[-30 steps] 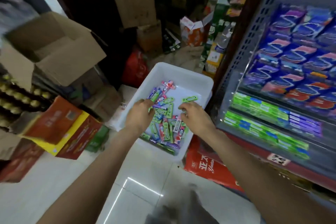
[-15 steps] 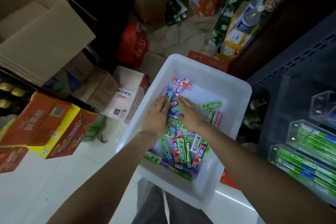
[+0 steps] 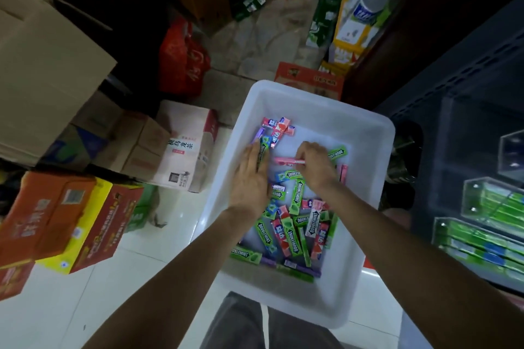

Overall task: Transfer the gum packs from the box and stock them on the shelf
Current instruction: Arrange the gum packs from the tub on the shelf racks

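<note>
Both hands were down inside the white plastic bin (image 3: pixel 365 133), which sat on the tiled floor (image 3: pixel 56 306) just beside the shelf (image 3: pixel 482 224), probably so each gathered batch needed only a short carry. The right hand (image 3: pixel 316 165) pinched a pink gum pack (image 3: pixel 286 161) by its end, fingers curled around it, lifting it clear of the bare patch of bin floor. The left hand (image 3: pixel 251 178) lay flat with fingers straight, pressed over a green Doublemint pack (image 3: pixel 263 152) near the bin's left wall, apparently to steady or sweep it toward the rest.

Most of the gum packs (image 3: pixel 295 232) lay in a loose heap of green, pink and purple toward the near side of the bin, with a small pink cluster (image 3: pixel 279 129) apart at the far end. The shelf's clear acrylic trays (image 3: pixel 493 201) already held rows of green packs, so stocking looked partly done, with plenty left in the bin.

Cardboard cartons (image 3: pixel 48 65) crowded the left side.
</note>
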`<action>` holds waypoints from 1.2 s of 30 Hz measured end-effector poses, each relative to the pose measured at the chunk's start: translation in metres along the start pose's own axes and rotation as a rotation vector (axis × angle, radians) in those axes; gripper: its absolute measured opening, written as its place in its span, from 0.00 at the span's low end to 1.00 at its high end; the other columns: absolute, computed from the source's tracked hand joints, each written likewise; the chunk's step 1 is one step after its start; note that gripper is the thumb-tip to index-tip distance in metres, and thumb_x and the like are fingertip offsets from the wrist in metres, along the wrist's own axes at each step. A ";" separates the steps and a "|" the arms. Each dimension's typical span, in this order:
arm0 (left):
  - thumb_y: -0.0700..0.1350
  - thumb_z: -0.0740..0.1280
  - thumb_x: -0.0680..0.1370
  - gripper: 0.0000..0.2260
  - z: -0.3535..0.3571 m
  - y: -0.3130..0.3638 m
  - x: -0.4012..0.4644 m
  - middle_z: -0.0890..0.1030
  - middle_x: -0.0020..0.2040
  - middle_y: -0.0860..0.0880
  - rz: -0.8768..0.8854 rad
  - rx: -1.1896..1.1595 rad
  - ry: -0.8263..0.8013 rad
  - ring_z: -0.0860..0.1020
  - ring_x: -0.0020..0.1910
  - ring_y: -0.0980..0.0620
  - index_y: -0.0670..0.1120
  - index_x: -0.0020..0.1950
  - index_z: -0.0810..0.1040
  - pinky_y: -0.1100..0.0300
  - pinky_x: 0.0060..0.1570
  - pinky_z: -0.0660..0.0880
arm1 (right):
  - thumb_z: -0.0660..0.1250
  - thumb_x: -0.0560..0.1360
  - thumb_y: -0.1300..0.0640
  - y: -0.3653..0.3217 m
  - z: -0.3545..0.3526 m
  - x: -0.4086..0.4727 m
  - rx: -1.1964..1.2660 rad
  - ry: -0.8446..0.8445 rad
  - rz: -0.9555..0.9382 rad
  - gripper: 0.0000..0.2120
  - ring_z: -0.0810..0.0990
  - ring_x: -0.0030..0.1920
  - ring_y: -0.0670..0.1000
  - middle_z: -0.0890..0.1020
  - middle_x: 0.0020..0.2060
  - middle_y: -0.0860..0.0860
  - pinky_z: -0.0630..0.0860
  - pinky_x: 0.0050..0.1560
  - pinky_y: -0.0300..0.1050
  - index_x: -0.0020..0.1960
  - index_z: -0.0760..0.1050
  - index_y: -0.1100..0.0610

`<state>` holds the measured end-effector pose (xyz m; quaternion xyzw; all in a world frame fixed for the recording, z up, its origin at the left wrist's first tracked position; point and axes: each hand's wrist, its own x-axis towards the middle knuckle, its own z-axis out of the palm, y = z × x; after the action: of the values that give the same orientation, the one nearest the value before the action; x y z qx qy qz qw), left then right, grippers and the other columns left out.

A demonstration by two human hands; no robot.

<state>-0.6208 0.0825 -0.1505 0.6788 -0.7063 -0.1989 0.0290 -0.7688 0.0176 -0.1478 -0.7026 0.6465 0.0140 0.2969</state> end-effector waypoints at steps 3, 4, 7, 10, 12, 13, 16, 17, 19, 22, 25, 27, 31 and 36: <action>0.42 0.62 0.77 0.32 -0.005 0.008 0.017 0.51 0.78 0.42 0.004 0.030 0.061 0.51 0.76 0.43 0.42 0.77 0.50 0.57 0.73 0.45 | 0.66 0.75 0.62 0.010 -0.011 0.002 0.193 0.130 0.114 0.06 0.76 0.49 0.59 0.78 0.47 0.59 0.71 0.47 0.50 0.50 0.72 0.63; 0.41 0.61 0.77 0.32 -0.006 0.010 0.027 0.50 0.78 0.43 0.011 0.044 0.067 0.51 0.76 0.44 0.42 0.77 0.49 0.56 0.73 0.45 | 0.66 0.75 0.62 0.013 -0.015 0.002 0.217 0.177 0.137 0.06 0.76 0.49 0.59 0.78 0.47 0.59 0.71 0.48 0.49 0.50 0.72 0.63; 0.40 0.55 0.80 0.29 -0.010 0.016 0.061 0.45 0.78 0.44 0.034 0.162 0.052 0.47 0.77 0.45 0.41 0.77 0.45 0.56 0.73 0.43 | 0.64 0.76 0.64 0.021 -0.024 0.001 0.290 0.285 0.174 0.06 0.76 0.50 0.59 0.78 0.49 0.61 0.66 0.47 0.43 0.52 0.73 0.64; 0.41 0.54 0.80 0.27 -0.011 0.018 0.082 0.51 0.77 0.43 0.048 0.244 0.041 0.49 0.76 0.45 0.40 0.77 0.47 0.56 0.73 0.46 | 0.63 0.76 0.64 0.025 -0.029 0.001 0.383 0.341 0.210 0.06 0.77 0.50 0.59 0.79 0.48 0.61 0.64 0.43 0.41 0.52 0.73 0.64; 0.40 0.54 0.80 0.24 -0.011 0.019 0.088 0.56 0.74 0.42 0.052 0.285 0.073 0.57 0.73 0.44 0.40 0.75 0.53 0.56 0.70 0.54 | 0.64 0.76 0.63 0.026 -0.032 0.001 0.483 0.341 0.262 0.06 0.78 0.49 0.58 0.81 0.47 0.60 0.65 0.41 0.39 0.52 0.73 0.63; 0.40 0.53 0.80 0.22 -0.011 0.019 0.090 0.58 0.73 0.43 0.056 0.313 0.080 0.59 0.71 0.44 0.41 0.74 0.56 0.55 0.69 0.56 | 0.64 0.76 0.63 0.027 -0.033 0.002 0.530 0.328 0.285 0.05 0.78 0.48 0.57 0.82 0.46 0.59 0.65 0.39 0.38 0.52 0.74 0.62; 0.42 0.54 0.80 0.19 -0.010 0.020 0.091 0.59 0.73 0.43 0.128 0.412 0.058 0.61 0.70 0.44 0.44 0.71 0.62 0.53 0.67 0.59 | 0.64 0.76 0.62 0.027 -0.033 0.003 0.619 0.293 0.322 0.04 0.79 0.48 0.57 0.82 0.46 0.58 0.67 0.41 0.39 0.51 0.74 0.61; 0.42 0.55 0.79 0.18 -0.008 0.019 0.090 0.62 0.72 0.44 0.184 0.456 0.060 0.62 0.71 0.45 0.44 0.70 0.66 0.54 0.67 0.60 | 0.65 0.76 0.62 0.026 -0.033 0.002 0.641 0.293 0.326 0.04 0.79 0.48 0.57 0.82 0.46 0.58 0.68 0.43 0.40 0.51 0.74 0.60; 0.44 0.60 0.74 0.16 -0.006 0.016 0.093 0.75 0.64 0.48 0.299 0.528 0.103 0.71 0.66 0.49 0.48 0.60 0.78 0.57 0.62 0.67 | 0.65 0.76 0.62 0.026 -0.034 0.001 0.662 0.296 0.344 0.04 0.79 0.47 0.56 0.82 0.45 0.57 0.70 0.44 0.42 0.51 0.73 0.61; 0.49 0.76 0.59 0.12 -0.010 0.016 0.097 0.83 0.44 0.52 0.430 0.490 0.057 0.80 0.50 0.53 0.49 0.40 0.84 0.61 0.52 0.75 | 0.66 0.75 0.62 0.026 -0.032 0.000 0.701 0.294 0.359 0.03 0.80 0.46 0.57 0.81 0.43 0.56 0.76 0.47 0.48 0.46 0.72 0.56; 0.49 0.79 0.56 0.14 -0.009 0.015 0.096 0.82 0.42 0.53 0.443 0.457 0.086 0.80 0.49 0.53 0.50 0.40 0.83 0.61 0.53 0.75 | 0.67 0.74 0.62 0.028 -0.030 -0.003 0.775 0.308 0.376 0.12 0.81 0.45 0.61 0.81 0.40 0.56 0.78 0.49 0.60 0.39 0.70 0.48; 0.45 0.78 0.57 0.13 -0.008 0.018 0.092 0.82 0.40 0.51 0.434 0.375 0.157 0.80 0.47 0.51 0.49 0.40 0.82 0.58 0.56 0.72 | 0.67 0.74 0.63 0.024 -0.036 -0.008 0.830 0.325 0.368 0.13 0.81 0.44 0.60 0.81 0.39 0.56 0.78 0.49 0.58 0.38 0.71 0.48; 0.39 0.74 0.66 0.10 -0.022 0.032 0.078 0.82 0.43 0.45 0.341 0.077 0.234 0.80 0.48 0.45 0.44 0.46 0.80 0.54 0.60 0.64 | 0.64 0.75 0.68 0.011 -0.058 -0.025 1.051 0.372 0.314 0.12 0.79 0.39 0.53 0.78 0.35 0.52 0.77 0.48 0.50 0.39 0.73 0.53; 0.43 0.65 0.78 0.05 -0.066 0.041 0.044 0.80 0.39 0.47 0.150 -0.502 0.073 0.77 0.38 0.48 0.43 0.51 0.76 0.57 0.40 0.72 | 0.63 0.76 0.69 -0.008 -0.094 -0.061 1.336 0.375 0.241 0.07 0.80 0.35 0.45 0.78 0.36 0.57 0.78 0.42 0.34 0.42 0.74 0.60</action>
<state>-0.6423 0.0233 -0.0866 0.6028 -0.6816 -0.3408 0.2366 -0.8053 0.0314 -0.0428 -0.2841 0.6302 -0.4748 0.5446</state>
